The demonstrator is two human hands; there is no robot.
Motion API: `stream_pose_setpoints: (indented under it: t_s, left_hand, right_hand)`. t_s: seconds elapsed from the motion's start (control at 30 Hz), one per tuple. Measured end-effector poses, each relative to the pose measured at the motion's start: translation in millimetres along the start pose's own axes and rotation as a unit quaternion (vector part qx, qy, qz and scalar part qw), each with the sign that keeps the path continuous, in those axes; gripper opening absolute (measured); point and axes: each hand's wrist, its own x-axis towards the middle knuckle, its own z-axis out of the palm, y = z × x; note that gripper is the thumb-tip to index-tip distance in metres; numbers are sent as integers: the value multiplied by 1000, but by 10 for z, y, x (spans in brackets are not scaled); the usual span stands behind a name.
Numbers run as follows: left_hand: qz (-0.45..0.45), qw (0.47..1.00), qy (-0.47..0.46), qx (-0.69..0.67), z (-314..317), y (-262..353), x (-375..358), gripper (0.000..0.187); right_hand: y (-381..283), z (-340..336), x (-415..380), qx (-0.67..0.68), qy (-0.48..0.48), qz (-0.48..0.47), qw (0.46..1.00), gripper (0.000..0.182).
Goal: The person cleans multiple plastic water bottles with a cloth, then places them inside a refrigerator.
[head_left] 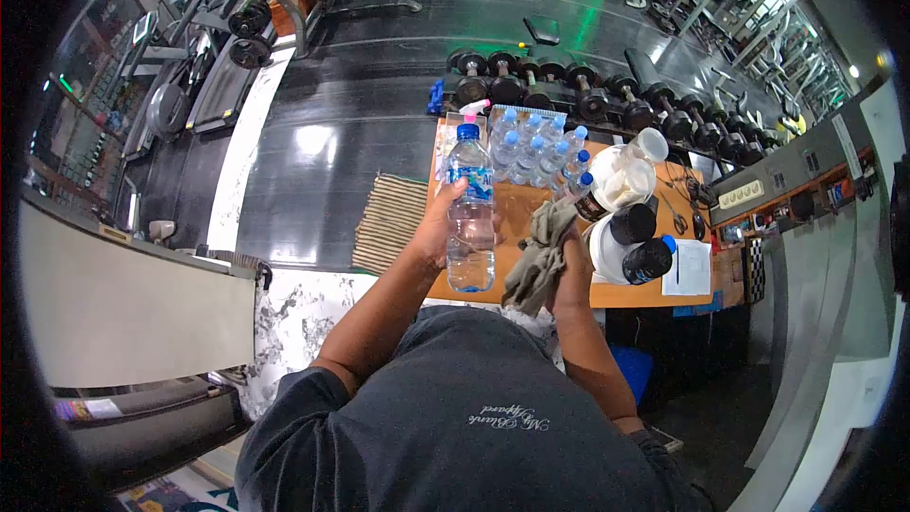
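Note:
My left hand (pixel 438 220) is wrapped round a clear plastic water bottle (pixel 471 246) with a blue cap and blue label, held upright in front of my chest. In my right hand (pixel 572 275) is a crumpled grey-green cloth (pixel 536 261), hanging just right of the bottle and apart from it. The fingers of the right hand are partly covered by the cloth. Beyond both hands, several smaller water bottles (pixel 529 156) stand grouped on the wooden table (pixel 626 297). A spray bottle's pink-and-white nozzle (pixel 473 108) shows behind the held bottle.
White tubs (pixel 626 180) and dark-lidded containers (pixel 647 261) crowd the table's right side, near paper (pixel 690 275) and scissors (pixel 677 216). A dumbbell rack (pixel 588 100) stands behind the table. A striped mat (pixel 389 223) lies on the floor to the left.

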Motion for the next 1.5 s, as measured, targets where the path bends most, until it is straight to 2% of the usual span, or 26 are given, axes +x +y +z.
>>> stream_pose_setpoints:
  t_s: [0.03, 0.07, 0.17, 0.2, 0.3, 0.33, 0.43, 0.57, 0.6, 0.63, 0.7, 0.73, 0.83, 0.87, 1.0, 1.1, 1.17, 1.27, 1.3, 1.37, 1.47, 1.5]
  left_hand:
    - [2, 1000, 14, 19, 23, -14, 5, 74]
    - [-3, 999, 40, -2, 52, -23, 5, 64]
    - [-20, 999, 0, 37, 52, -23, 59, 67]
    - [-54, 997, -28, 37, -52, -49, 93, 69]
    - [-92, 989, -17, -112, -47, -110, 81, 73]
    - [-97, 988, -39, -118, -53, -102, 51, 78]
    - [-101, 992, -41, -63, -90, -173, 53, 85]
    - [-93, 991, -58, 70, -111, -181, 7, 92]
    - [-93, 990, -63, 79, -82, -164, -17, 93]
    - [-93, 989, -67, 89, -45, -142, -44, 93]
    - [-108, 992, -53, 42, 50, -110, -97, 88]
    - [-114, 991, -51, 36, 76, -97, -126, 87]
    - [-109, 991, -81, 11, 34, -141, -113, 85]
    - [-102, 990, -96, 0, 10, -157, -115, 85]
    - [-83, 993, -75, 30, 33, -109, -161, 84]
    - [-49, 994, -42, 83, 103, -56, -204, 83]
    - [-6, 995, -33, 92, 111, -43, -171, 82]
    - [-24, 999, 17, -45, 204, 61, -168, 74]
    - [-12, 1000, 15, -15, 182, 44, -173, 75]
    - [9, 999, 9, 47, 119, -12, -186, 76]
    - [-62, 992, -29, 106, 128, 62, -217, 80]
    - [-56, 993, -24, 105, 150, 70, -220, 80]
  right_hand:
    - [3, -42, 0, 64, 7, 52, 997, 44]
    - [-4, -81, 33, 76, 8, 63, 995, 46]
    - [114, -355, 129, 238, -118, 89, 960, 47]
    - [6, -193, 119, 180, -74, 83, 977, 49]
    - [-109, -125, 168, 144, -4, 101, 984, 51]
    - [-132, -136, 235, 194, -70, 114, 972, 53]
    - [-299, -30, 256, 164, -47, 100, 980, 48]
    - [-479, 190, 476, 55, -40, -69, 995, 51]
    - [-506, 250, 518, 30, -80, -119, 989, 52]
    - [-539, 313, 536, -51, -99, -173, 979, 51]
    - [-625, 447, 563, -212, -135, -275, 928, 49]
    - [-589, 450, 678, -304, -131, -330, 884, 44]
    - [-570, 613, 665, -464, -195, -388, 773, 43]
    - [-556, 614, 691, -547, -220, -433, 682, 46]
    - [-517, 740, 628, -550, -191, -393, 711, 40]
    - [-416, 784, 563, -565, -129, -327, 746, 49]
    - [-388, 815, 394, -574, -187, -363, 710, 54]
    - [-416, 844, 232, -563, -261, -398, 676, 60]
    - [-414, 850, 211, -555, -283, -405, 669, 62]
    - [-409, 783, 373, -555, -216, -409, 691, 69]
    - [-511, 811, 558, -553, -127, -412, 713, 68]
    - [-505, 823, 547, -551, -136, -409, 714, 67]
